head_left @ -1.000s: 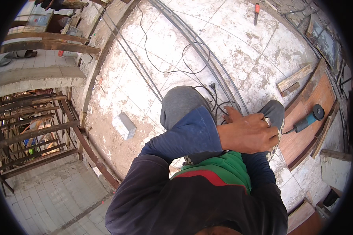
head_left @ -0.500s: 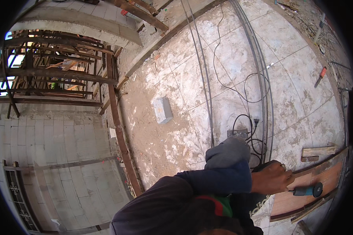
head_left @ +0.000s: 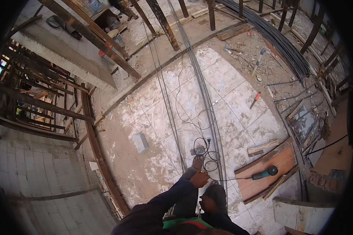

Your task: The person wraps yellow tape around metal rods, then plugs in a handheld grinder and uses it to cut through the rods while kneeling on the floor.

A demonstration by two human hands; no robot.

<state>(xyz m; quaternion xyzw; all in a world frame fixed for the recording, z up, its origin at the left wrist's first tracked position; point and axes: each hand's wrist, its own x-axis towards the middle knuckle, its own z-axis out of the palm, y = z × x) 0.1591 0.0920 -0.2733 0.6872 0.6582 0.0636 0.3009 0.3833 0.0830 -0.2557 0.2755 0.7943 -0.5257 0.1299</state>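
Observation:
My left hand (head_left: 200,179) is in front of my legs, its fingers curled in. The thin cord of an angle grinder (head_left: 264,173) runs up close beside this hand; what the fingers hold is too small to make out. Lower down, my right hand (head_left: 208,205) is by my right thigh with bent fingers, and their grip is hidden. The grinder lies on its side on a reddish-brown wooden panel (head_left: 249,187), to the right of both hands. Just ahead of my foot sits a socket box (head_left: 200,150), with a black plug (head_left: 208,140) and looped cable beside it.
Long thin rods (head_left: 208,94) cross the dusty tiled floor (head_left: 235,88). A grey block (head_left: 140,143) sits to the left, a red-handled tool (head_left: 255,100) to the right. Wood offcuts (head_left: 264,147), rubble, a bundle of black rods (head_left: 290,55) and dark posts stand or lie around the edges.
My left hand has moved left, away from the grinder, which stays on the panel. My right hand has come into view. The view takes in more of the far floor and the right side.

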